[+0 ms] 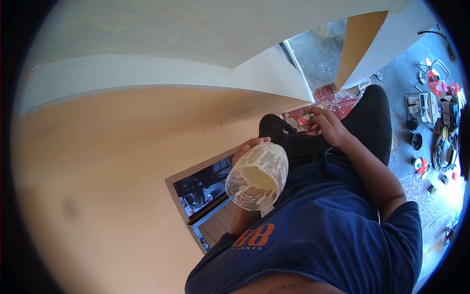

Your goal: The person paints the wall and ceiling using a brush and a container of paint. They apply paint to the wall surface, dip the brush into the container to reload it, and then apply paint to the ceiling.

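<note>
Beside the orange wall (122,147), the left hand (249,145) is holding the smeared clear container (257,176); for good control, its fingers should be supporting the side steadily. The right hand (332,130) is curling; whether it is gripping something, I cannot tell.

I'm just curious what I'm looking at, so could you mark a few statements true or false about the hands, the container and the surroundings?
1. The left hand holds a see-through container with pale smears. True.
2. Both hands grip the container. False: the right hand is apart from it.
3. The shirt is plain white. False: it is dark blue with an orange number.
4. A peach-coloured wall stands beside the person. True.
</note>
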A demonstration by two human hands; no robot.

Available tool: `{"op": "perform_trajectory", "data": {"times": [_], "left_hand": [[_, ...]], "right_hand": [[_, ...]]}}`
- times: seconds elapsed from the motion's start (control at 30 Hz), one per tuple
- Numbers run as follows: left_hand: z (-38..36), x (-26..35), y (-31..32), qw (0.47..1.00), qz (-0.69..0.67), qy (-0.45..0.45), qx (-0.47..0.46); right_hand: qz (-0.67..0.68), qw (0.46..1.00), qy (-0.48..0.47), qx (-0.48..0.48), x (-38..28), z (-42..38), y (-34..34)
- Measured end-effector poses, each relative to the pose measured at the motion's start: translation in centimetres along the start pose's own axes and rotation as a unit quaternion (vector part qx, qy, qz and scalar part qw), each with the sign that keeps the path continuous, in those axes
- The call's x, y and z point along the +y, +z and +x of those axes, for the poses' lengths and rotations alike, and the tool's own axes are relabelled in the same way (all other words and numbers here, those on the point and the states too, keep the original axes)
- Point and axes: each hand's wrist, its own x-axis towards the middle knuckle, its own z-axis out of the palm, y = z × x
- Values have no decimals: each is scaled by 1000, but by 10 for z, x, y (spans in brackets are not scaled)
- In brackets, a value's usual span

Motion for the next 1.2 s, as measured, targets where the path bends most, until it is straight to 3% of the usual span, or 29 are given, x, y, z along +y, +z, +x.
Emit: {"op": "perform_trajectory", "data": {"times": [0.03,0.07,0.1,0.13,0.2,0.27,0.3,0.33,0.4,0.47,0.5,0.53,0.67,0.87,1.03,1.13,1.17,1.2], "left_hand": [[2,3,4,999,-16,-20,32],[6,10,8,999,-12,-13,31],[9,16,14,993,-77,-77,41],[10,23,11,979,-143,-138,50],[5,10,8,990,-70,-95,81],[5,9,9,992,-71,-60,81],[3,7,4,987,-125,-93,47],[-2,-6,-9,989,-126,-70,41],[1,-33,-32,977,-196,-47,-73],[2,-28,-27,929,-231,-245,153],[9,-29,-28,987,-85,-135,-3],[18,-31,-27,987,72,-14,-144],[34,-27,-26,973,137,73,-170],[33,-25,-28,970,139,73,-185],[33,-34,-35,974,76,69,-202],[24,-34,-44,982,77,-38,-166],[28,-29,-43,974,130,-43,-180],[27,-29,-39,974,127,-53,-178]], "right_hand": [[1,1000,-6,-4,1,1,1],[-107,993,-33,28,-1,-1,4],[-214,973,-60,59,-1,-2,7],[-215,973,-69,55,3,-1,12],[-331,920,-190,90,8,2,10],[-313,925,-187,104,7,2,13],[-300,927,-181,136,11,4,15],[-286,926,-181,167,12,6,12],[-320,918,-163,167,8,6,4],[-350,896,-196,192,5,8,-2],[-373,891,-181,183,0,7,-5],[-397,886,-162,176,-9,6,-5],[-397,852,-268,210,-24,16,0],[-280,880,-321,212,-9,17,1],[-217,935,-185,212,-17,8,5],[-157,955,-143,206,-8,12,-1],[-173,940,-197,217,4,17,-4],[-173,942,-187,219,3,16,-4]]}}
